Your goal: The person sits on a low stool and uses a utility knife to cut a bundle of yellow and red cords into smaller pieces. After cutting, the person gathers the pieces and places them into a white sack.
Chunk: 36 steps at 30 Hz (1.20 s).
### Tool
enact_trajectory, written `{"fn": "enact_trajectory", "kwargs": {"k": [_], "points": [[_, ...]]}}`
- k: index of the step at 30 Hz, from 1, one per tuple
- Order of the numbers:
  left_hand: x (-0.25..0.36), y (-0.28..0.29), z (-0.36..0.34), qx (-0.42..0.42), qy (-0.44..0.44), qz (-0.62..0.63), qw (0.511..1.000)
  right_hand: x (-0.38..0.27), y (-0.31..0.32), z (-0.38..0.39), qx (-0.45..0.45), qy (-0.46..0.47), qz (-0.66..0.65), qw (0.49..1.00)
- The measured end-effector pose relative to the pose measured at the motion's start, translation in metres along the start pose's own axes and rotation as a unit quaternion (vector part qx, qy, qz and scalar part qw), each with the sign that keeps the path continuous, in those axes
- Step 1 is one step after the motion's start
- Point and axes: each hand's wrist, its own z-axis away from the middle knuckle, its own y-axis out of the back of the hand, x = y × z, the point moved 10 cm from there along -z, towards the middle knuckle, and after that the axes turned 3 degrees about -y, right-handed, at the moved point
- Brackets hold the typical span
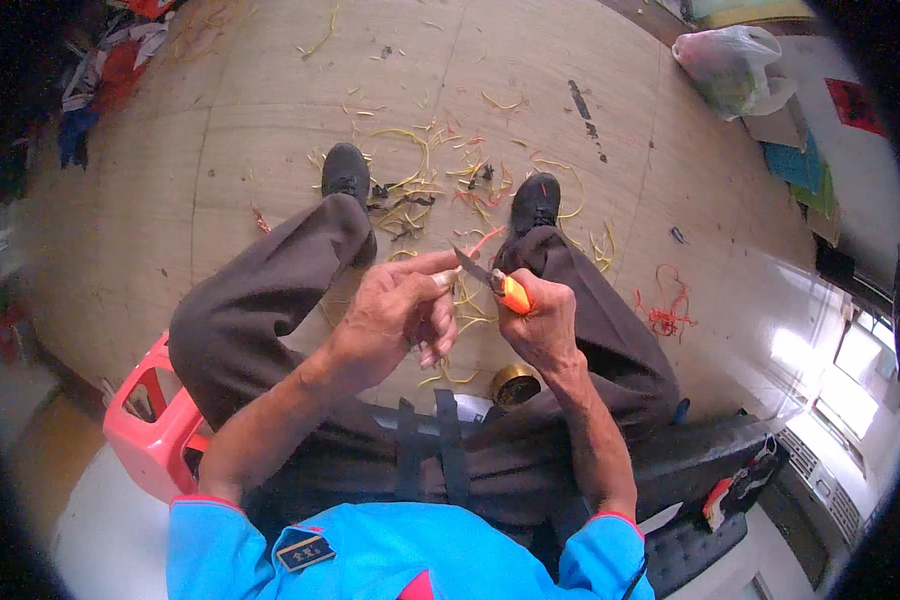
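Observation:
My right hand (542, 322) is closed round the orange handle of a knife (515, 294), its dark blade (476, 267) pointing up and left toward my other hand. Thumb and forefinger of my left hand (395, 312) pinch together, and a short piece of red wire (487, 240) sticks out past their tips, close to the blade. The other fingers of that hand curl loosely below. Fingers hide part of the wire. Both hands are held between my knees, above a floor strewn with yellow wire scraps (410, 215).
A pink plastic stool (150, 430) stands at the left. Beside my right thigh is a round brass-coloured object (515, 384). A tangle of red wire (667, 305) lies on the floor at the right. A filled plastic bag (730, 70) sits far right.

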Motion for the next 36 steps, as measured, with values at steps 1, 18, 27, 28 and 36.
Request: {"fn": "enact_trajectory", "kwargs": {"k": [1, 18, 27, 28, 36], "points": [[0.0, 0.0, 0.0, 0.002, -0.001, -0.001, 1.0, 0.0, -0.001, 0.001, 0.002, 0.003, 0.0, 1.0], [-0.009, -0.007, -0.005, 0.004, 0.012, 0.016, 1.0, 0.0, -0.007, 0.001, -0.005, 0.001, 0.038, 0.999], [-0.013, -0.001, -0.003, -0.003, 0.036, -0.015, 0.999, 0.0, -0.005, -0.008, 0.024, 0.017, 0.065, 0.997], [-0.011, -0.002, -0.002, -0.004, 0.031, -0.011, 0.999, 0.0, -0.005, -0.009, 0.031, 0.025, 0.075, 0.996], [-0.01, 0.0, 0.0, 0.016, 0.025, 0.003, 1.0, 0.009, -0.01, -0.012, 0.036, 0.032, 0.078, 0.996]]}}
